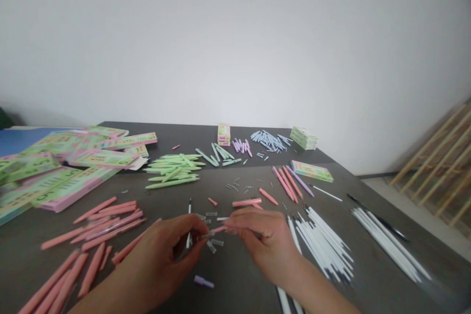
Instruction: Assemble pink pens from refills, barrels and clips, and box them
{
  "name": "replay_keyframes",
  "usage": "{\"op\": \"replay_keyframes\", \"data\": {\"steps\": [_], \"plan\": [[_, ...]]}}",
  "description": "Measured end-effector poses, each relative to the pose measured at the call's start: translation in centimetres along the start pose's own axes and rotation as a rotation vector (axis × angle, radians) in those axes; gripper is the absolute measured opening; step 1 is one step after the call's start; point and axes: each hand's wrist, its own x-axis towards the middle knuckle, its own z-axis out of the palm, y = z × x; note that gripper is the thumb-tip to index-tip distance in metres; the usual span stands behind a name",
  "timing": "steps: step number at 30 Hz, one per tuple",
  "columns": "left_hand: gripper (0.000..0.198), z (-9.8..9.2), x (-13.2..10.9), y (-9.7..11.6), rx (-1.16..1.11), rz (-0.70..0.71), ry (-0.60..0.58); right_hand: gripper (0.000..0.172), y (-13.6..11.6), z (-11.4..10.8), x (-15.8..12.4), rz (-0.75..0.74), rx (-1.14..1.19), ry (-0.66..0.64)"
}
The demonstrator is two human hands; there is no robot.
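My left hand (pixel 167 250) pinches a small clear plastic sleeve (pixel 211 233) between thumb and forefinger. My right hand (pixel 268 240) grips a short pink pen part (pixel 220 229), whose end meets the sleeve. How far one sits inside the other is too small to tell. Just below the fingertips lie several loose clear sleeves (pixel 217 243). A purple pen piece (pixel 203 282) rests nearer to me. Behind the right hand are a pink pen barrel (pixel 246 202) and a small pink tip (pixel 212 201). One white refill (pixel 189 238) stands out beside the left thumb.
Pink barrels (pixel 114 228) spread at left, with flat printed cartons (pixel 81 184) behind. Green barrels (pixel 174 169), purple pieces (pixel 242 146) and blue pieces (pixel 270 140) lie farther back. White refills (pixel 324 240) are piled at right. Small springs (pixel 232 187) lie mid-table. A wooden rack (pixel 441 171) stands beyond the right edge.
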Motion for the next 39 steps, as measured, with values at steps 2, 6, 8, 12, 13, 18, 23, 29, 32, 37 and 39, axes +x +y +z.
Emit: {"op": "replay_keyframes", "data": {"steps": [2, 6, 8, 12, 13, 18, 23, 29, 32, 37, 39], "plan": [[0.022, 0.1, -0.1, -0.1, -0.015, 0.001, -0.004, 0.022, 0.0, 0.0, 0.0, 0.03, -0.004, -0.001], [0.022, 0.2, -0.1, -0.4, -0.029, 0.015, 0.018, 0.019, -0.2, 0.0, 0.2, 0.112, -0.017, -0.013], [0.023, 0.2, 0.0, -0.5, -0.027, 0.009, 0.017, 0.018, -0.3, 0.0, 0.3, 0.161, -0.031, -0.015], [0.024, 0.1, 0.1, -0.6, -0.018, 0.001, 0.006, 0.017, -0.4, -0.2, 0.4, 0.189, -0.048, -0.017], [0.024, 0.1, 0.1, -0.5, -0.009, 0.002, 0.008, 0.016, -0.4, -0.2, 0.3, 0.164, -0.052, -0.016], [0.02, 0.5, -0.1, 0.0, 0.002, 0.062, 0.012, 0.021, -0.4, 0.2, -0.1, 0.001, -0.075, -0.07], [0.018, 0.8, -0.5, 0.3, -0.046, 0.119, 0.055, 0.023, -0.5, 0.7, -0.5, 0.061, -0.051, 0.0], [0.019, 0.8, -0.8, 0.6, -0.031, 0.184, 0.122, 0.018, -0.8, 0.8, -0.3, 0.115, 0.002, 0.007], [0.019, 0.8, -0.8, 0.7, -0.025, 0.225, 0.136, 0.018, -0.6, 0.9, -0.5, 0.116, 0.006, 0.013], [0.019, 0.9, -0.7, 0.6, 0.012, 0.277, 0.18, 0.017, -0.3, 1.1, -0.6, 0.153, 0.041, 0.01], [0.018, 0.9, -0.8, 0.5, 0.011, 0.292, 0.191, 0.015, -0.4, 1.1, -0.5, 0.182, 0.049, 0.003]]}}
